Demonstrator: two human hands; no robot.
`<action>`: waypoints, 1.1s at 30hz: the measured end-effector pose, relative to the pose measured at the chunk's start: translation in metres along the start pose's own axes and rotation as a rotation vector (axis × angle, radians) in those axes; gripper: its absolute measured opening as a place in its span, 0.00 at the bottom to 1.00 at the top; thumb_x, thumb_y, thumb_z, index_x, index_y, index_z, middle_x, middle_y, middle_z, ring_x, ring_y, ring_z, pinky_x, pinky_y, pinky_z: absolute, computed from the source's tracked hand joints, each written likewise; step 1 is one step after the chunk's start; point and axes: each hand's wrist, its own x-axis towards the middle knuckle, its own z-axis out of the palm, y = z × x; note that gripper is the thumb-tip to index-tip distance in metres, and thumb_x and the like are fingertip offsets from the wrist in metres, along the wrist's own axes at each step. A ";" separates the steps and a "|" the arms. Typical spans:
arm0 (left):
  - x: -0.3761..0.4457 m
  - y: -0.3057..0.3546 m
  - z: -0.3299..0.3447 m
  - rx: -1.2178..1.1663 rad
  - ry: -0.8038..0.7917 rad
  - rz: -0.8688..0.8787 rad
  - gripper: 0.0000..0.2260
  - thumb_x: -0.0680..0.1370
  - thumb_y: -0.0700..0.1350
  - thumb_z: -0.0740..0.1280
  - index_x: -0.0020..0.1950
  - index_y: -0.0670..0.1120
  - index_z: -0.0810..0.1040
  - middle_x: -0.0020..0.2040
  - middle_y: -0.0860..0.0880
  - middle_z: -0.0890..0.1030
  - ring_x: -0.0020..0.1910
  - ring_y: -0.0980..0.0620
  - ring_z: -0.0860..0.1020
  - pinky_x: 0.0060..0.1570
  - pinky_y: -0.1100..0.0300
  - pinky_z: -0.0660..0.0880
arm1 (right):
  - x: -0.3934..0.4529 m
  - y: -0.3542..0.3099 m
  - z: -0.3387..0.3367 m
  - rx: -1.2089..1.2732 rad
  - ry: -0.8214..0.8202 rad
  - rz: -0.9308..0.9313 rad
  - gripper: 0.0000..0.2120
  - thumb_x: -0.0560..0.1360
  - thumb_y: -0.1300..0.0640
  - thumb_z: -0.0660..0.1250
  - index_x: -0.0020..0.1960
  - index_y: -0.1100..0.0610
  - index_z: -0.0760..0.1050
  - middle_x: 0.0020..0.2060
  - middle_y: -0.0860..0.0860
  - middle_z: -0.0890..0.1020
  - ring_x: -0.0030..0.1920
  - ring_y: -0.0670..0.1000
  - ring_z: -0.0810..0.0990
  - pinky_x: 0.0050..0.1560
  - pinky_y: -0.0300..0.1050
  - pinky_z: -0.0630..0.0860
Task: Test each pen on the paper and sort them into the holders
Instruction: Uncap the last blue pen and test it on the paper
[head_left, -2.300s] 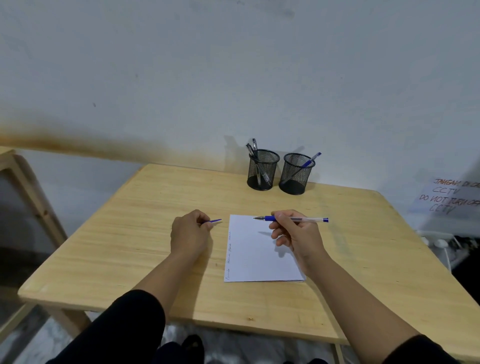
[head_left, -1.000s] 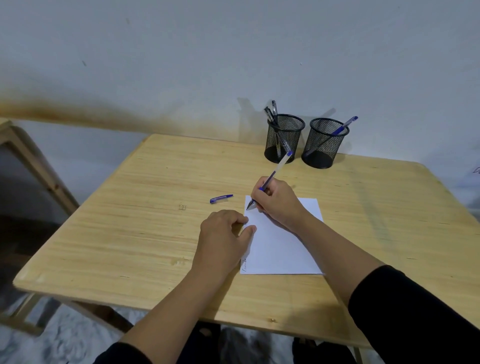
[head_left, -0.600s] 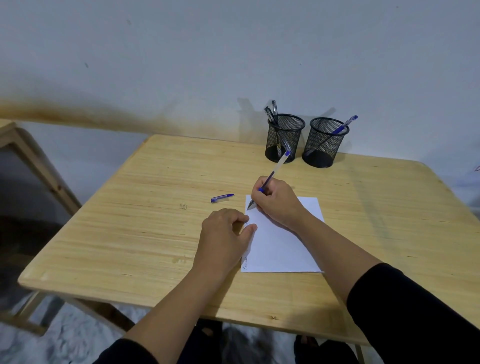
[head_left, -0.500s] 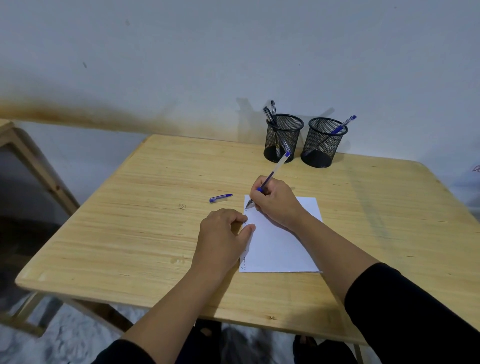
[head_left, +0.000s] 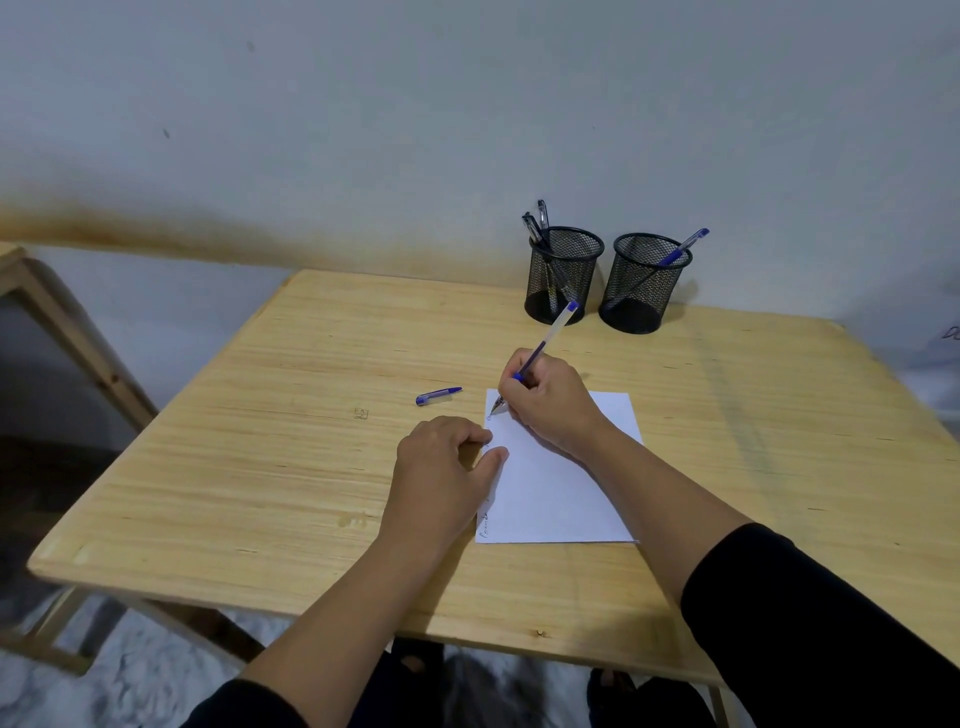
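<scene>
Testing a pen: we log the right hand (head_left: 553, 402) gripping a clear-barrelled blue pen (head_left: 543, 347) in a writing hold, fingers curled round the lower barrel, tip down at the far left corner of the paper (head_left: 566, 483), upper end tilted back toward the holders. Left hand (head_left: 441, 467): rests at the paper's left edge, thumb on the sheet to steady it, fingers loosely curled and holding nothing. Paper: white sheet lying flat on the surface (head_left: 260, 441); small scribbles run along its left margin, too fine to read, which we take for test marks. Pen cap (head_left: 438, 396): blue, lying loose on the surface just left of the paper's top corner. Left holder (head_left: 563, 275): black mesh cup near the wall, holding what look like two or three dark pens. Right holder (head_left: 644, 283): matching cup just beside it, with one blue pen (head_left: 675, 252) leaning out. Progress, as we judge it: several pens already sorted, no other loose pens in sight; remaining are recapping this one and dropping it into a holder.
</scene>
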 end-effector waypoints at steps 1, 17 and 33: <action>0.000 0.000 0.000 -0.002 -0.002 0.001 0.10 0.71 0.47 0.72 0.50 0.46 0.82 0.51 0.51 0.82 0.54 0.54 0.77 0.54 0.67 0.66 | 0.000 0.000 0.000 -0.009 0.003 -0.004 0.07 0.73 0.64 0.62 0.37 0.57 0.72 0.27 0.51 0.72 0.29 0.49 0.69 0.32 0.43 0.68; 0.001 -0.003 0.002 0.003 -0.017 -0.007 0.10 0.72 0.49 0.71 0.51 0.48 0.81 0.52 0.54 0.81 0.53 0.59 0.74 0.55 0.69 0.64 | 0.002 0.004 0.001 0.008 0.022 -0.008 0.06 0.73 0.63 0.62 0.38 0.57 0.72 0.27 0.51 0.71 0.29 0.49 0.68 0.31 0.42 0.66; 0.000 -0.003 0.001 0.011 -0.017 -0.009 0.11 0.72 0.49 0.71 0.52 0.48 0.81 0.53 0.54 0.81 0.55 0.56 0.75 0.55 0.68 0.65 | 0.002 0.004 0.003 -0.002 0.051 -0.013 0.07 0.73 0.63 0.62 0.37 0.54 0.72 0.27 0.50 0.71 0.30 0.49 0.68 0.32 0.43 0.67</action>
